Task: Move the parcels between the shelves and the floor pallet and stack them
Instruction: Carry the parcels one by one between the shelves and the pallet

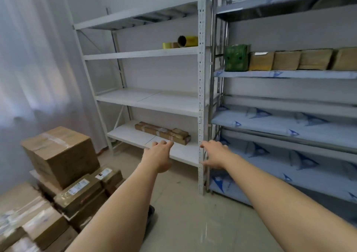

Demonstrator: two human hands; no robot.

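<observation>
1. Left hand (160,155) and right hand (214,154), frame centre: each grip spread, holding nothing.
2. Long flat brown taped cardboard parcels (163,133) lie on white shelf (135,135), centre frame.
3. Risk: long parcel tips if gripped off-centre.

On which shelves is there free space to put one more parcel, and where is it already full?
The white rack's third shelf looks bare. Its bottom shelf is free left of the long flat parcels. The two film-covered shelves under the row of parcels show nothing. Crowded: that row, and the floor stack.
</observation>
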